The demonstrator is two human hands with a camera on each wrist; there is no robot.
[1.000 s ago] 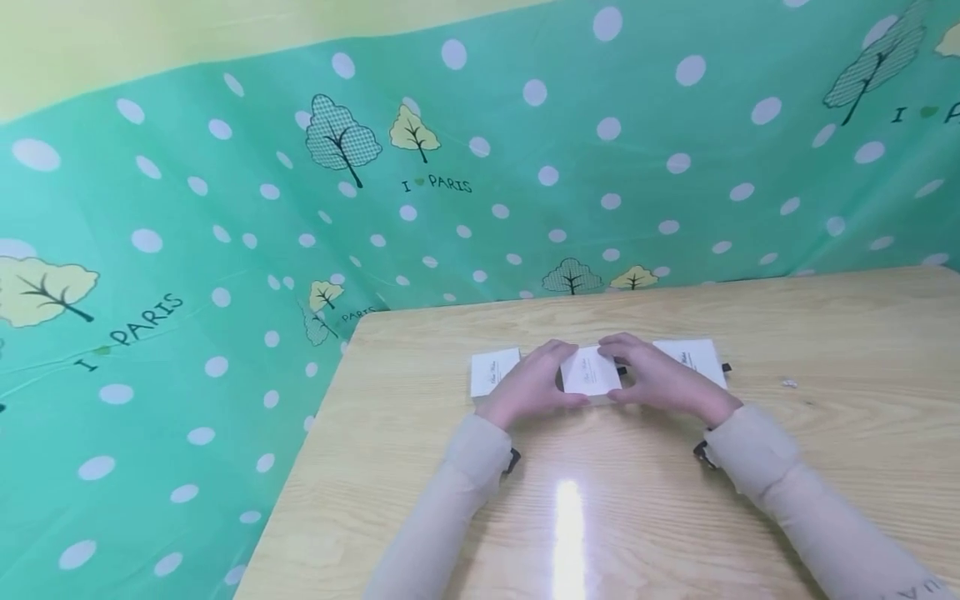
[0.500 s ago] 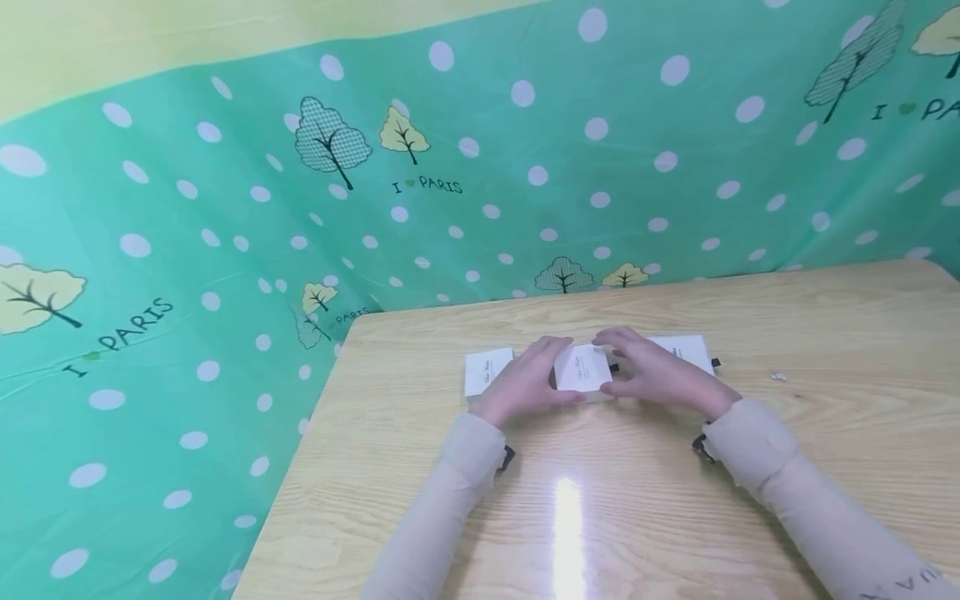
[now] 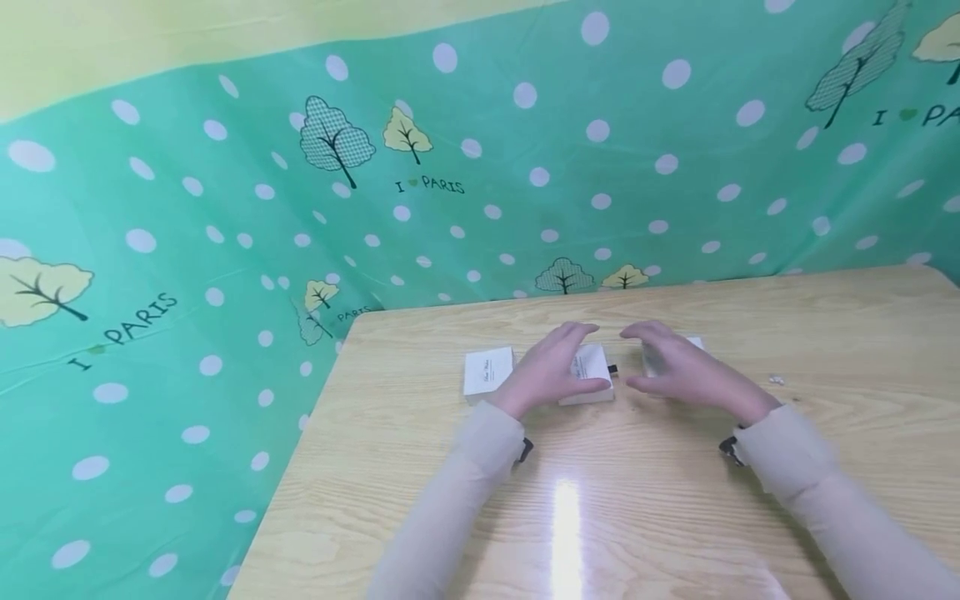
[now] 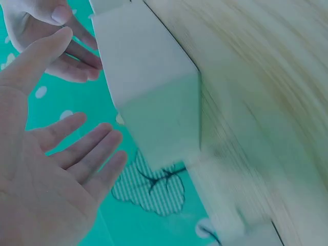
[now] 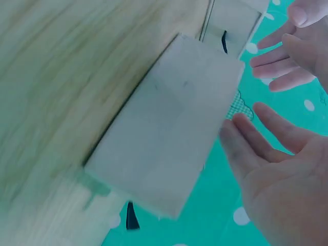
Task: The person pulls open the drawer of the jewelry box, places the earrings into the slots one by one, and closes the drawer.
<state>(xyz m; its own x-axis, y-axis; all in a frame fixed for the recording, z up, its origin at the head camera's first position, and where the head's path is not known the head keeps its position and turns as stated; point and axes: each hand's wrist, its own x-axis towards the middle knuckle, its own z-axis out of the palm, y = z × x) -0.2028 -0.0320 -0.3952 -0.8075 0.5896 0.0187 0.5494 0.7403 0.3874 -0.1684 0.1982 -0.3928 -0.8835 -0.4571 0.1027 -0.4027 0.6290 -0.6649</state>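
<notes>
Three small white boxes with printed lids stand in a row on the table. My left hand (image 3: 551, 371) is open over the middle box (image 3: 592, 367), partly covering it in the head view. My right hand (image 3: 682, 371) has its fingers spread beside the right-hand box (image 3: 652, 363), hiding much of it. At the left end is another box (image 3: 486, 372). In the left wrist view, my straight fingers are beside a white box (image 4: 148, 66) and hold nothing. In the right wrist view, my right fingertips are right at the side of a white box (image 5: 164, 128).
The wooden table (image 3: 645, 517) reaches back to a green dotted curtain (image 3: 420, 225). A small whitish bit (image 3: 776, 379) lies on the table to the right of the boxes. A black tab (image 3: 612, 370) sticks out from the middle box.
Both hands have let go of the middle box and moved apart. My right hand has shifted right, over the right-hand box. The middle box has stayed in the row.
</notes>
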